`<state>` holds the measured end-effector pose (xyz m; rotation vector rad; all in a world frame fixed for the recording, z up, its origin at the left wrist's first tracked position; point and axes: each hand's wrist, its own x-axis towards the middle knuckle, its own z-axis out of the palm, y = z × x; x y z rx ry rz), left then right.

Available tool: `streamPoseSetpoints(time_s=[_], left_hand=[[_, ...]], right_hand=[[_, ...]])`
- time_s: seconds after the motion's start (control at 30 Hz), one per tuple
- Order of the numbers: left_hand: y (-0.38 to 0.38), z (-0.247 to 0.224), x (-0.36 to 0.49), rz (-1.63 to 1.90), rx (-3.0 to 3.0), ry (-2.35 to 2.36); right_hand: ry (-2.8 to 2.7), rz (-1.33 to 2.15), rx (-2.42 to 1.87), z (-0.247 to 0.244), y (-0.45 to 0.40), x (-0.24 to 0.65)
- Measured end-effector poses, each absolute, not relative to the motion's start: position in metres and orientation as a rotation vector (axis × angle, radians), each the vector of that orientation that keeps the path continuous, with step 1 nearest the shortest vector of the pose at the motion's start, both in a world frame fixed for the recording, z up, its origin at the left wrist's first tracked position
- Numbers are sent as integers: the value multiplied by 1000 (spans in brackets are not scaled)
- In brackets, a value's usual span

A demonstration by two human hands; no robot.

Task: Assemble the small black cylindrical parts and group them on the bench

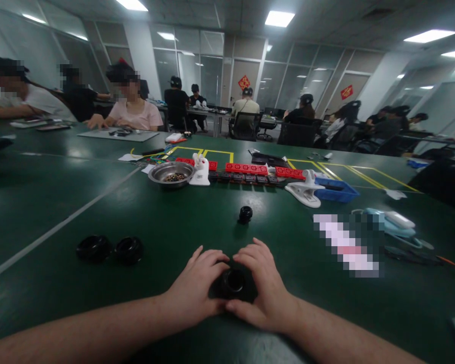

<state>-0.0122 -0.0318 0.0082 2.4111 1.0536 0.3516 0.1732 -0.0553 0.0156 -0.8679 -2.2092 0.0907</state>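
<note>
Cupped with thumbs and fingers apart, your left hand (pixel 197 283) and right hand (pixel 268 288) are encircling the black hollow ring (pixel 227 284), which is sitting between them, nearer the left, hole facing upward

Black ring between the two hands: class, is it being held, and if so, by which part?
Left hand and right hand curve around the black ring; whether either grips it cannot be told.

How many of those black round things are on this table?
4: the first at left, the second just right of it, the third between the left hand and right hand, the fourth beyond the hands. More may be hidden.
</note>
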Motion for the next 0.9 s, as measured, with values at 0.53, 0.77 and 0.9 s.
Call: streamPoseSetpoints(time_s=[0.53,0.77,0.9], left_hand=[[-36,11,-13,382,2459,1065],[-36,9,-12,410,2498,1049],[-36,9,-13,407,2508,1048]], right_hand=[[-2196,-49,-999,16,-58,166],[-2332,-28,-826,25,-66,166],[-2265,-89,-918,24,-67,164]])
